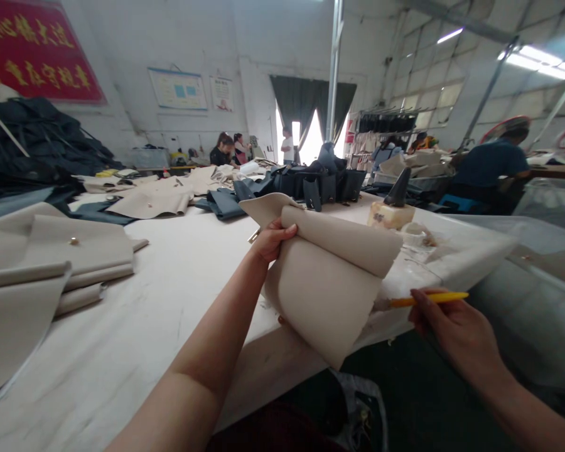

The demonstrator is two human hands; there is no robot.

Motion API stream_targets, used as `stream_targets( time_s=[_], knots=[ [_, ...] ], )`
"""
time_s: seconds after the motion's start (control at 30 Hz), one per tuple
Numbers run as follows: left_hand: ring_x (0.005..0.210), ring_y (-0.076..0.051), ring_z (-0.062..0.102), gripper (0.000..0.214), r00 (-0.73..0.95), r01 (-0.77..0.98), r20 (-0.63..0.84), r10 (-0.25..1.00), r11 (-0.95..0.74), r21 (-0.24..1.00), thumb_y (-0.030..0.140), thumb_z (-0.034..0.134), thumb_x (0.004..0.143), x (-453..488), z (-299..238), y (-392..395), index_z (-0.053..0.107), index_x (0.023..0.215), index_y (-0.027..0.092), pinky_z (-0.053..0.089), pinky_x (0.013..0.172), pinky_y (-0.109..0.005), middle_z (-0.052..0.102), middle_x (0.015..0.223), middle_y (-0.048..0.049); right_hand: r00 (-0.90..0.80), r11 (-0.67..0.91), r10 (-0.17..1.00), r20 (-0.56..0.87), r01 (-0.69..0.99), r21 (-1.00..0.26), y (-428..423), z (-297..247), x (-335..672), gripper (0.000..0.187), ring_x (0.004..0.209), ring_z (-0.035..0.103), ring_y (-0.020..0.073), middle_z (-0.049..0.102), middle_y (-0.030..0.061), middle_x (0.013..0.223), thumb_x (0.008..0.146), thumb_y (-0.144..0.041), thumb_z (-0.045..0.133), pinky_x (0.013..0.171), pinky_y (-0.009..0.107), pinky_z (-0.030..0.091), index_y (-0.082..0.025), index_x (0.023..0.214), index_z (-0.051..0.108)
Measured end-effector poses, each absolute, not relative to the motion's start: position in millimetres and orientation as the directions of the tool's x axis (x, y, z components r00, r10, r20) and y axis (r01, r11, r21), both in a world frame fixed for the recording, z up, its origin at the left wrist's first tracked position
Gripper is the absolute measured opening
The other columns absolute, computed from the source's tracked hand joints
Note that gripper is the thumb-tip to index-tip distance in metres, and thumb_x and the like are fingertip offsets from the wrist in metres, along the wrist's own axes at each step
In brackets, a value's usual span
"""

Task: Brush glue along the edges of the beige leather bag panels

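The white-topped table (169, 263) runs out ahead of the person, broad enough for materials to lie around its sides while a bare stretch lies to the left of the working arm. A translucent bin (546, 257) stands off its right side, apparently placed within reach yet clear of the surface. Dark pieces (327, 185) are bunched farther back on the table, perhaps to leave the near edge free. At the left, beige panels (85, 245) lie overlapped, a layering that probably saves room.

The held beige piece (329, 301) is at the near edge of the table, tilted, with its upper part folded over in a soft roll and its lower corner jutting past the edge. That overhang seems to leave its right border open to the other hand.

The left hand (273, 242) grasps the piece near the fold, thumb on top, likely to stop the roll from opening. The right hand (437, 320) is closed around a yellow-handled brush (428, 299), pinched like a pen, probably for fine control; its tip is at the right border, though contact cannot be told.

A squat container (390, 213) with a dark conical top stands beyond the brush, seemingly handy for that hand. Smallest is a metal clasp (253, 236), beside the left hand.
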State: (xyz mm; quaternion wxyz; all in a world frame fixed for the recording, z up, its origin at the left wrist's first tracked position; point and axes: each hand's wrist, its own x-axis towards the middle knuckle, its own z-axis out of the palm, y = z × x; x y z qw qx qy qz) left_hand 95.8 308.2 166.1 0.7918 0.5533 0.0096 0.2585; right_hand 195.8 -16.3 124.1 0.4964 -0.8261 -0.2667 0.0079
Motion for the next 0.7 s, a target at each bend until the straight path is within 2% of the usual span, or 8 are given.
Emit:
stream_targets(
  time_s=[0.1, 0.2, 0.37, 0.5, 0.6, 0.7],
  knots=[
    [0.071, -0.024, 0.067, 0.047, 0.869, -0.373, 0.244, 0.431, 0.245, 0.895, 0.030, 0.090, 0.047, 87, 163, 310, 0.071, 0.087, 0.016, 0.053, 0.073, -0.037, 0.072, 0.075, -0.0046, 0.880, -0.344, 0.404, 0.250, 0.399, -0.850, -14, 121, 205, 0.061, 0.047, 0.058, 0.0193, 0.062, 0.0046, 0.053, 0.069, -0.081, 0.053, 0.051, 0.030, 0.048, -0.021, 0.061, 0.062],
    [0.068, -0.022, 0.066, 0.046, 0.867, -0.364, 0.230, 0.442, 0.245, 0.899, 0.030, 0.090, 0.048, 79, 160, 311, 0.071, 0.088, 0.015, 0.053, 0.071, -0.036, 0.072, 0.076, -0.0049, 0.852, -0.268, 0.480, 0.208, 0.368, -0.891, -16, 117, 193, 0.058, 0.045, 0.055, 0.0184, 0.061, 0.0039, 0.053, 0.070, -0.079, 0.056, 0.046, 0.030, 0.046, -0.021, 0.065, 0.063],
    [0.061, -0.018, 0.064, 0.045, 0.863, -0.369, 0.219, 0.455, 0.270, 0.889, 0.028, 0.090, 0.047, 66, 156, 312, 0.071, 0.086, 0.016, 0.052, 0.064, -0.030, 0.071, 0.072, -0.0034, 0.818, -0.225, 0.553, 0.159, 0.330, -0.917, -21, 118, 160, 0.059, 0.040, 0.052, 0.0176, 0.058, 0.0056, 0.049, 0.069, -0.079, 0.058, 0.039, 0.028, 0.044, -0.021, 0.057, 0.061],
    [0.060, -0.018, 0.063, 0.043, 0.870, -0.342, 0.183, 0.458, 0.292, 0.893, 0.027, 0.090, 0.046, 58, 154, 310, 0.070, 0.082, 0.016, 0.052, 0.063, -0.030, 0.070, 0.071, -0.0026, 0.820, -0.205, 0.536, 0.202, 0.358, -0.911, -19, 120, 160, 0.057, 0.042, 0.054, 0.0179, 0.060, 0.0043, 0.052, 0.070, -0.077, 0.059, 0.041, 0.028, 0.045, -0.021, 0.067, 0.064],
    [0.062, -0.018, 0.064, 0.041, 0.882, -0.315, 0.164, 0.442, 0.293, 0.903, 0.028, 0.090, 0.048, 54, 151, 308, 0.070, 0.082, 0.015, 0.052, 0.064, -0.032, 0.071, 0.073, -0.0037, 0.794, -0.246, 0.572, 0.205, 0.405, -0.880, -16, 124, 167, 0.061, 0.041, 0.052, 0.0176, 0.058, 0.0046, 0.048, 0.071, -0.080, 0.054, 0.041, 0.029, 0.044, -0.022, 0.055, 0.059],
    [0.062, -0.018, 0.064, 0.041, 0.884, -0.313, 0.163, 0.438, 0.296, 0.902, 0.027, 0.089, 0.049, 53, 150, 307, 0.070, 0.083, 0.015, 0.052, 0.065, -0.032, 0.071, 0.073, -0.0039, 0.808, -0.299, 0.521, 0.277, 0.476, -0.827, -13, 129, 173, 0.062, 0.042, 0.053, 0.0171, 0.057, 0.0041, 0.047, 0.075, -0.080, 0.048, 0.046, 0.029, 0.045, -0.023, 0.054, 0.059]
  ],
)
